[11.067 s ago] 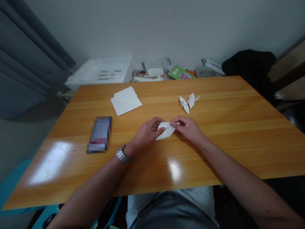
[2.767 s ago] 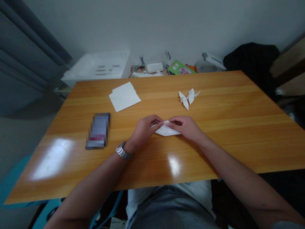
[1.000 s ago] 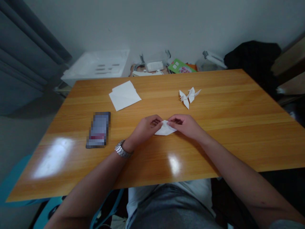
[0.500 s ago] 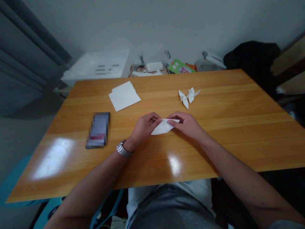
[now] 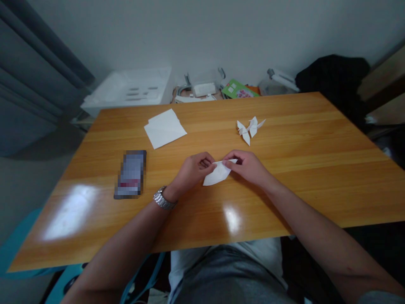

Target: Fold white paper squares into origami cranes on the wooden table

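Note:
A small folded white paper piece (image 5: 217,174) lies just above the wooden table (image 5: 284,169) at its middle, pinched from both sides. My left hand (image 5: 191,171), with a metal watch on the wrist, grips its left end with curled fingers. My right hand (image 5: 248,166) pinches its upper right edge between thumb and fingers. The paper's lower left tip points toward me. Part of the paper is hidden under my fingers.
Two finished white paper cranes (image 5: 249,129) sit beyond my right hand. A stack of white paper sheets (image 5: 164,128) lies at the back left. A phone (image 5: 131,174) rests left of my left hand. Clutter and a white plastic bin (image 5: 129,90) stand behind the table.
Both hands kept hold of the paper piece. Its shape and tilt shifted between frames; over the last half second its lower tip dropped toward me.

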The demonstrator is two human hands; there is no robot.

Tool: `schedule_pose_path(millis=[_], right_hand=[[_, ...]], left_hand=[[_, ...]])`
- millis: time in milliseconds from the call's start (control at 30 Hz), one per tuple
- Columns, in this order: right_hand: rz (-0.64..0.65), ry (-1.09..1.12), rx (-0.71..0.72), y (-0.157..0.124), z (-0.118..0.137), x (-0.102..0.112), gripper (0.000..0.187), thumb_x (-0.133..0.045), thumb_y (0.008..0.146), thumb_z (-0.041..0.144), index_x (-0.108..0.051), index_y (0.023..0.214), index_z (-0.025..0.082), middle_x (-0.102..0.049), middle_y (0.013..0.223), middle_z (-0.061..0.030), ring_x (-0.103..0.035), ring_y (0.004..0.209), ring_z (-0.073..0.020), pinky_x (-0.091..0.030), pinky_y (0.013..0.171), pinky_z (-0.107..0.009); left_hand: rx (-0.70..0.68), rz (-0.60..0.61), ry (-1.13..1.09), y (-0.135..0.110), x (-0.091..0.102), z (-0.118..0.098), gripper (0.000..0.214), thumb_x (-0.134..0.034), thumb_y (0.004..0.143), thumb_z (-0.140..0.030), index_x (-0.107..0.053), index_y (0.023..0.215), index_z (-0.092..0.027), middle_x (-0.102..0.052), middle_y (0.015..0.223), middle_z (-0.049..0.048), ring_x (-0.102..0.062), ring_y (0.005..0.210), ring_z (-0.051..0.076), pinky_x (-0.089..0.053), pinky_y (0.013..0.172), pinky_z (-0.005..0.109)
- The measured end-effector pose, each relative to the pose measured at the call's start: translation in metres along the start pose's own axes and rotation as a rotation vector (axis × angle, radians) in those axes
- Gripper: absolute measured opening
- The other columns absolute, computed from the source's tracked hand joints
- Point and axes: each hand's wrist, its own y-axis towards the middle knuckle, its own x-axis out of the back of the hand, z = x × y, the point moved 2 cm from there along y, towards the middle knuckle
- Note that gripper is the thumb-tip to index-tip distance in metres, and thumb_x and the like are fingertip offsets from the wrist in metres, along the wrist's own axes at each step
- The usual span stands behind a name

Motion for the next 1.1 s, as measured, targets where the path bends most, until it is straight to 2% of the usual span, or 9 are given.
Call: schedule_pose_path(millis=[133, 267, 567, 667, 800, 933, 1000, 1100], right_hand=[[0.006, 0.005, -0.001, 0.0, -0.001, 0.0, 0.018, -0.069, 0.087, 0.037, -0.074, 0.088, 0.02, -0.076, 0.086, -0.0041, -0.066, 0.077, -0.02, -0.048, 0.072, -0.032], [0.005, -0.024, 0.0, -0.001, 0.001, 0.0, 0.018, -0.07, 0.087, 0.037, -0.074, 0.089, 0.02, -0.076, 0.086, -0.0038, -0.066, 0.077, -0.02, -0.047, 0.07, -0.031], [-0.004, 0.015, 0.017, -0.003, 0.008, 0.0, 0.019, -0.071, 0.088, 0.039, -0.074, 0.091, 0.021, -0.076, 0.09, -0.004, -0.066, 0.078, -0.0198, -0.049, 0.07, -0.032], [-0.035, 0.068, 0.019, -0.003, 0.008, 0.0, 0.023, -0.073, 0.087, 0.042, -0.072, 0.1, 0.023, -0.074, 0.095, -0.0046, -0.067, 0.08, -0.0196, -0.052, 0.073, -0.033], [-0.076, 0.17, 0.007, -0.001, 0.004, -0.003, 0.037, -0.075, 0.085, 0.046, -0.066, 0.113, 0.023, -0.072, 0.104, -0.0064, -0.069, 0.092, -0.0213, -0.056, 0.084, -0.036], [0.013, 0.295, -0.048, -0.002, 0.002, -0.012, 0.044, -0.08, 0.081, 0.049, -0.062, 0.112, 0.023, -0.073, 0.108, -0.0069, -0.071, 0.095, -0.0223, -0.057, 0.086, -0.037], [0.072, 0.316, -0.071, -0.003, 0.003, -0.016, 0.043, -0.081, 0.08, 0.049, -0.061, 0.109, 0.022, -0.075, 0.106, -0.0066, -0.071, 0.094, -0.0226, -0.058, 0.086, -0.037], [0.082, 0.298, -0.083, -0.003, 0.004, -0.018, 0.039, -0.08, 0.08, 0.046, -0.062, 0.104, 0.021, -0.076, 0.105, -0.007, -0.072, 0.092, -0.0226, -0.058, 0.085, -0.037]], left_hand=[[0.013, 0.001, -0.026, 0.001, -0.002, 0.006, 0.023, -0.07, 0.087, -0.039, -0.067, 0.089, -0.016, -0.07, 0.079, 0.0021, -0.064, 0.071, 0.013, -0.05, 0.063, 0.021], [0.022, 0.058, -0.017, 0.0, -0.005, 0.009, 0.022, -0.07, 0.086, -0.036, -0.068, 0.093, -0.016, -0.071, 0.082, 0.0025, -0.065, 0.074, 0.013, -0.051, 0.066, 0.022], [0.028, 0.09, 0.169, -0.005, -0.004, -0.004, 0.023, -0.063, 0.091, -0.038, -0.071, 0.089, -0.017, -0.071, 0.076, 0.0014, -0.064, 0.07, 0.015, -0.046, 0.062, 0.023], [0.022, 0.042, 0.182, -0.005, -0.003, -0.004, 0.022, -0.063, 0.091, -0.037, -0.071, 0.089, -0.017, -0.07, 0.075, 0.0013, -0.063, 0.068, 0.014, -0.045, 0.06, 0.023], [0.037, -0.055, 0.083, -0.001, -0.002, 0.0, 0.023, -0.065, 0.089, -0.038, -0.069, 0.088, -0.016, -0.07, 0.075, 0.0015, -0.062, 0.067, 0.014, -0.046, 0.059, 0.022], [0.021, -0.133, -0.036, 0.001, -0.002, 0.003, 0.023, -0.066, 0.089, -0.039, -0.067, 0.089, -0.016, -0.072, 0.082, 0.0027, -0.065, 0.071, 0.014, -0.051, 0.064, 0.023], [0.002, -0.136, -0.094, 0.001, -0.004, 0.005, 0.023, -0.066, 0.09, -0.038, -0.067, 0.094, -0.016, -0.073, 0.087, 0.0037, -0.068, 0.077, 0.015, -0.054, 0.071, 0.024], [-0.001, -0.129, -0.159, 0.001, -0.008, 0.008, 0.024, -0.068, 0.088, -0.038, -0.063, 0.097, -0.017, -0.073, 0.09, 0.004, -0.069, 0.081, 0.015, -0.056, 0.075, 0.026]])
